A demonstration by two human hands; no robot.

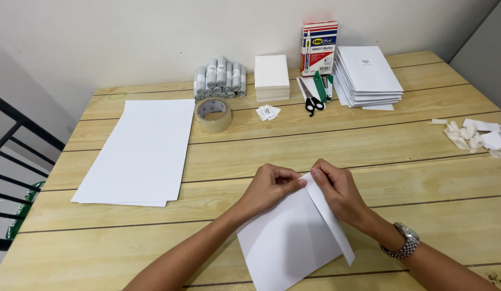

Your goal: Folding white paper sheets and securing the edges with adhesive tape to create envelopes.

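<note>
On the wooden table (pixel 423 161), a big stack of paper sheets (pixel 140 151) is lying untouched at the left. Nearer the person, a white sheet (pixel 288 242) is being folded: one long flap is already turned over along its right edge. The left hand (pixel 269 186) and right hand (pixel 336 188) are both pinching its top corner, fingers closed on it. The fold looks only begun.

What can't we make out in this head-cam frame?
- Head view: the fingertips of the left hand and right hand are curled onto the sheet of paper, so the grip is unclear.
- Sheet's lower corner: cut off by the bottom edge.
- Paper scraps: cut off by the right edge.
- Small white pieces beside the tape roll: too small to identify.
</note>
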